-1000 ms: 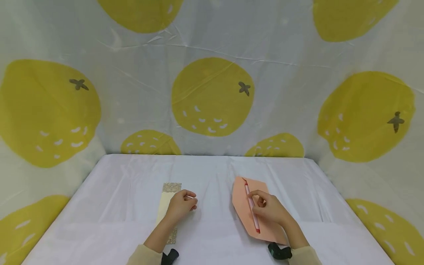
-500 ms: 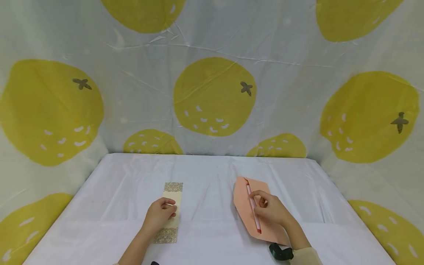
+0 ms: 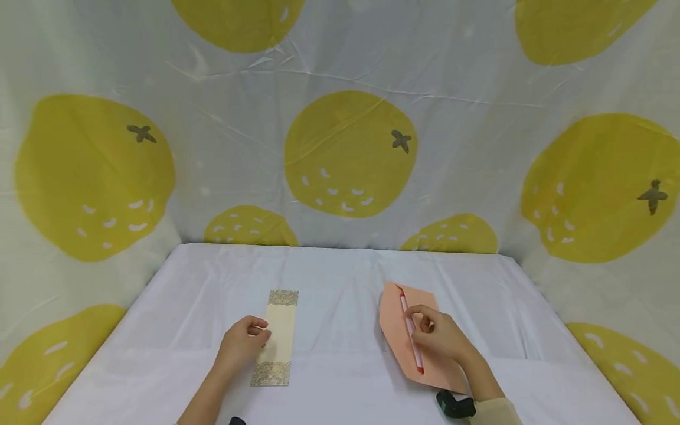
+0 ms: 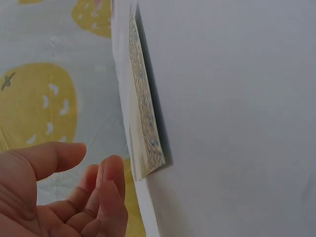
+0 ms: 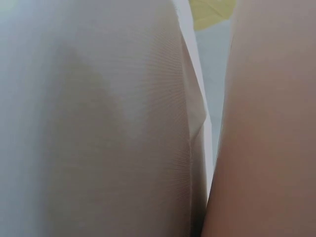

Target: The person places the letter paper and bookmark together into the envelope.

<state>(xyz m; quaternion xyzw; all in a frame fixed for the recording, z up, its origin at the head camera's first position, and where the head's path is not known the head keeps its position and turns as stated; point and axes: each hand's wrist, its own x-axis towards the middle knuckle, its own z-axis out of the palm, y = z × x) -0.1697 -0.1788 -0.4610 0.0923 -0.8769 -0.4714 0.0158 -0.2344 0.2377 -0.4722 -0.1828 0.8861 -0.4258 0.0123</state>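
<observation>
While the head view shows the left hand (image 3: 240, 349) loosely curled beside the cream card (image 3: 278, 337) and the right hand (image 3: 442, 337) resting on the pink envelope (image 3: 399, 330), the left wrist view shows relaxed fingers (image 4: 106, 190) holding nothing, and the right wrist view is too blurred to tell.

A white cloth (image 3: 340, 271) covers the counter from edge to edge, lightly creased. Behind its far edge and along both side edges hangs a pale curtain (image 3: 457, 124) printed with large yellow fruit, each dotted with small white marks.
</observation>
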